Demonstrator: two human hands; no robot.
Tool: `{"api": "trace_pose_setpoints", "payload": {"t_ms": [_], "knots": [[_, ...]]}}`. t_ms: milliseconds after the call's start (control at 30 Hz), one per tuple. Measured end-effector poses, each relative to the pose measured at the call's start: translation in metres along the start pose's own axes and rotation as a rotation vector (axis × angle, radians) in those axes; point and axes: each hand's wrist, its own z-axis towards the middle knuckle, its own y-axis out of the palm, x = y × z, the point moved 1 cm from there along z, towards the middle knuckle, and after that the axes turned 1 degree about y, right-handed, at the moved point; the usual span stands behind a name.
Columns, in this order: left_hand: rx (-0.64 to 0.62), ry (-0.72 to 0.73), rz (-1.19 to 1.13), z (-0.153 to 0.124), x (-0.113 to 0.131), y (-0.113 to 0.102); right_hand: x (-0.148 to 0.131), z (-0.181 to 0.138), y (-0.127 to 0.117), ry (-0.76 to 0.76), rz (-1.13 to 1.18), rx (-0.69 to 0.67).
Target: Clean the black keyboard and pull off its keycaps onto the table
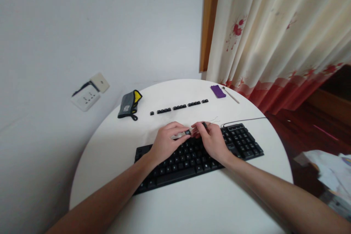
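Note:
A black keyboard (241, 142) lies on the round white table (192, 204). Both hands rest over its upper middle rows. My left hand (166, 142) pinches a small black keycap (188, 132) between its fingertips, just above the keys. My right hand (212, 140) meets it from the right, its fingers curled around a small dark tool with a thin wire loop (214, 120) sticking out behind it. A pale gap shows in the key row under the left fingers.
A row of removed black keycaps (179, 107) lies behind the keyboard. A grey and yellow pouch (128, 105) sits at the back left, a purple block (218, 91) and thin stick (230, 95) at the back right. The cable (244, 120) runs right. A curtain (274, 36) hangs behind.

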Motion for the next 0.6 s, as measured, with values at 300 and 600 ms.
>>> {"api": "trace_pose_setpoints", "payload": {"t_ms": [300, 600], "knots": [[0.016, 0.026, 0.026, 0.0003, -0.0004, -0.0003, 0.0015, 0.0006, 0.0024, 0.145, 0.165, -0.019], [0.044, 0.013, 0.042, -0.0003, 0.0005, 0.0006, 0.0006, 0.0071, -0.0074, 0.051, 0.003, 0.039]]}}
